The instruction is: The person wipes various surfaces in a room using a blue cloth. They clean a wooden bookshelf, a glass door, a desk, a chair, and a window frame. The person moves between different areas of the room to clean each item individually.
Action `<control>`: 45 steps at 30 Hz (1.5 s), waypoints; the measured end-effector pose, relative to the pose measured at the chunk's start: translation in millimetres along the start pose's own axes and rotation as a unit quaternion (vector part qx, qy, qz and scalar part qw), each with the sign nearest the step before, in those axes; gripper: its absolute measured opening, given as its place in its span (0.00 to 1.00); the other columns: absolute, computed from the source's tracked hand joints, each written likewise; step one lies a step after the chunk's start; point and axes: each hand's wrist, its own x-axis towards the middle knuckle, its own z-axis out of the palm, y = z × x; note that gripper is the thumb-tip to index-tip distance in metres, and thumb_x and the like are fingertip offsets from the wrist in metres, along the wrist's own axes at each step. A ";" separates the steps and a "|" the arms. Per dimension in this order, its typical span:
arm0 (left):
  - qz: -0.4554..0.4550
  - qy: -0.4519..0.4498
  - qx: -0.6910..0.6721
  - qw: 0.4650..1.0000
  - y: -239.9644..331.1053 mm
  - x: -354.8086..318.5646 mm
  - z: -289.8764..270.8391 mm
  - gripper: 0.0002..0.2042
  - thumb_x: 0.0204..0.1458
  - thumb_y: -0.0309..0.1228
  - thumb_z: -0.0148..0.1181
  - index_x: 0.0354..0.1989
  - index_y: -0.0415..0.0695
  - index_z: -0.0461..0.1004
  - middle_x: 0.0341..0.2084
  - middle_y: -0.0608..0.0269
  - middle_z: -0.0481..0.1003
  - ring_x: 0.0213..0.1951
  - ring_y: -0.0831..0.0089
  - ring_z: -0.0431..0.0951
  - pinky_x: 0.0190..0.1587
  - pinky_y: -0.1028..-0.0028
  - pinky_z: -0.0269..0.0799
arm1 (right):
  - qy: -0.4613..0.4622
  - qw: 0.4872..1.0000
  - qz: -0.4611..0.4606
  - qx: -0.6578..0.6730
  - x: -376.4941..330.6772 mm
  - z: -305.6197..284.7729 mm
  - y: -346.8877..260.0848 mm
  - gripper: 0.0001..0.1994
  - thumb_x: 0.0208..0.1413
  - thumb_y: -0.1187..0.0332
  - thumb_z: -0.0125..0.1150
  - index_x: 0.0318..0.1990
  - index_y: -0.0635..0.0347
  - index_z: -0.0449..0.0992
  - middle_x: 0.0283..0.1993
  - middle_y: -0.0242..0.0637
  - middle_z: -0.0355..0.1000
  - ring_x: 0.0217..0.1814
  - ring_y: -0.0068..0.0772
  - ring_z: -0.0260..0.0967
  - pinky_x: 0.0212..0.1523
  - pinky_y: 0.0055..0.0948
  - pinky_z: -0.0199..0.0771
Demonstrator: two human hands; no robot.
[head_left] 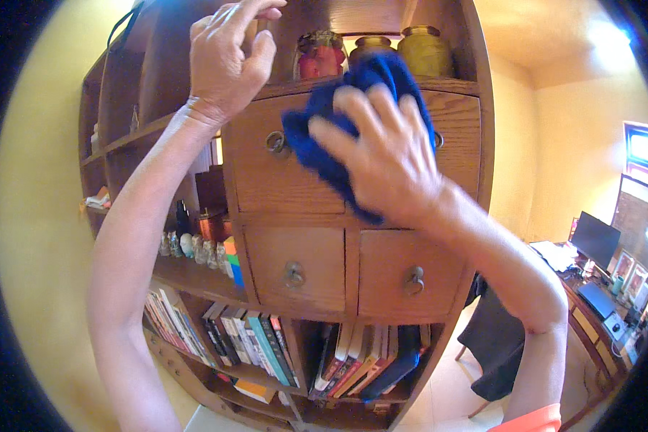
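My right hand, a little smeared by motion, holds a dark blue cloth in front of the upper drawer of a wooden shelf unit. The bunched cloth covers the middle of the drawer's upper part and overlaps the shelf edge above. My left hand is raised at the top of the view, level with the compartment over the drawers. Its thumb stands apart from the fingers and it holds nothing visible. Just right of it are a jar with red contents and two yellowish glass jars, one partly behind the cloth.
Ring pulls hang on the lower left drawer and lower right drawer. Books fill the shelves below. Small figurines line a left shelf. At right are a dark-draped chair and a desk with a monitor.
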 end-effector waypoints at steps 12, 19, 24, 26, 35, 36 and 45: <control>-0.117 -0.170 0.051 0.977 -31.7 -135.1 -190.1 0.14 0.43 0.18 0.52 0.40 0.43 0.74 0.32 0.62 0.76 0.39 0.65 0.74 0.48 0.68 0.61 | 0.097 0.986 0.098 -0.090 -5.1 -80.2 64.8 0.23 0.40 0.77 0.55 0.49 0.51 0.73 0.47 0.43 0.69 0.50 0.51 0.66 0.49 0.42 0.70; -0.278 -0.263 0.053 0.922 -19.8 -221.1 -264.6 0.16 0.41 0.15 0.51 0.39 0.43 0.74 0.28 0.63 0.77 0.35 0.67 0.76 0.46 0.68 0.63 | 0.108 0.960 0.240 -0.099 -103.6 -39.9 61.4 0.32 0.33 0.84 0.55 0.53 0.49 0.71 0.48 0.46 0.63 0.55 0.53 0.61 0.56 0.41 0.63; -0.443 -0.253 -0.009 0.860 16.9 -242.6 -279.5 0.14 0.41 0.13 0.51 0.36 0.41 0.74 0.24 0.62 0.78 0.33 0.69 0.79 0.42 0.72 0.67 | -0.125 0.968 0.213 0.038 -214.8 -97.8 -51.5 0.25 0.28 0.78 0.63 0.43 0.51 0.77 0.42 0.44 0.63 0.44 0.50 0.65 0.43 0.43 0.69; -0.445 -0.260 -0.024 0.857 36.2 -235.7 -270.1 0.12 0.42 0.14 0.51 0.35 0.40 0.74 0.24 0.61 0.79 0.33 0.69 0.80 0.41 0.73 0.69 | -0.170 0.956 0.218 0.096 -269.8 -116.9 -82.4 0.24 0.28 0.75 0.65 0.42 0.49 0.77 0.41 0.42 0.62 0.42 0.47 0.64 0.41 0.41 0.69; -0.407 -0.312 -0.052 0.857 112.0 -207.0 -261.4 0.08 0.45 0.20 0.54 0.33 0.40 0.76 0.26 0.60 0.78 0.33 0.68 0.78 0.42 0.71 0.69 | -0.063 0.923 0.364 0.107 -266.4 -153.9 -60.6 0.23 0.30 0.86 0.52 0.39 0.56 0.76 0.40 0.48 0.65 0.46 0.54 0.66 0.49 0.41 0.69; -0.393 -0.311 -0.040 0.864 120.5 -204.7 -265.2 0.08 0.44 0.19 0.54 0.33 0.42 0.76 0.25 0.62 0.78 0.32 0.68 0.77 0.42 0.71 0.67 | -0.009 0.931 0.340 0.130 -229.8 -147.8 -51.1 0.24 0.30 0.85 0.51 0.40 0.57 0.75 0.41 0.49 0.65 0.48 0.55 0.65 0.52 0.39 0.66; -0.425 -0.318 0.001 0.848 149.8 -231.8 -334.4 0.08 0.43 0.18 0.55 0.30 0.43 0.76 0.25 0.63 0.79 0.31 0.67 0.75 0.42 0.69 0.63 | 0.062 0.993 0.098 0.033 -9.4 -37.3 -11.5 0.24 0.36 0.79 0.58 0.45 0.45 0.75 0.42 0.37 0.66 0.45 0.42 0.65 0.39 0.38 0.67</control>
